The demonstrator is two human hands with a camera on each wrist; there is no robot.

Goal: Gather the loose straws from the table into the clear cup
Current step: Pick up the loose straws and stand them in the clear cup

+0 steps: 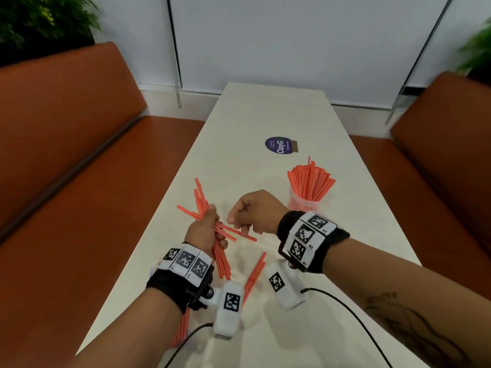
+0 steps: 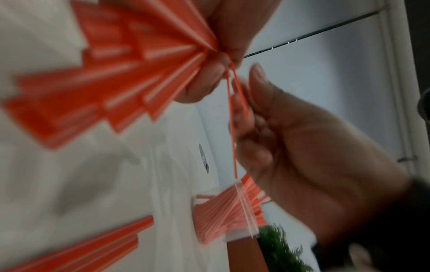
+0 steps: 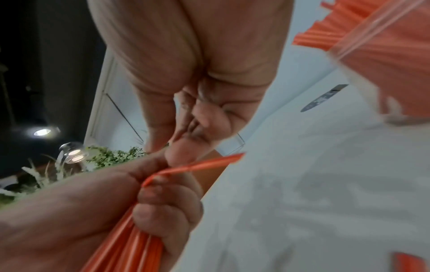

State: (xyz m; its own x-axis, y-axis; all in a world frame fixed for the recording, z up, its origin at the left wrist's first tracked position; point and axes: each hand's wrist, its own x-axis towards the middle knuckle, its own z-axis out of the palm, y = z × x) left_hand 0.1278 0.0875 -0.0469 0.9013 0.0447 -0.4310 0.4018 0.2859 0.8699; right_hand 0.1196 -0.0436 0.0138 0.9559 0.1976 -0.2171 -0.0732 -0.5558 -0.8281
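Observation:
My left hand (image 1: 211, 221) grips a splayed bundle of orange straws (image 1: 201, 200) above the white table (image 1: 265, 112). Two of its straws (image 1: 239, 232) stick out sideways to the right, and the curled fingers of my right hand (image 1: 239, 224) pinch them. In the left wrist view these thin straws (image 2: 232, 117) run across the right hand's fingers (image 2: 251, 132). The clear cup (image 1: 304, 204) stands upright behind my right wrist, packed with straws (image 1: 310, 181). Loose straws (image 1: 255, 274) lie between my wrists, and more (image 1: 182, 325) lie under my left forearm.
A round purple sticker (image 1: 279, 146) lies on the table beyond the cup. Orange benches (image 1: 79, 160) (image 1: 446, 155) flank the narrow table. Black cables (image 1: 345, 306) trail from the wrist cameras over the near edge. A white wall closes the far end.

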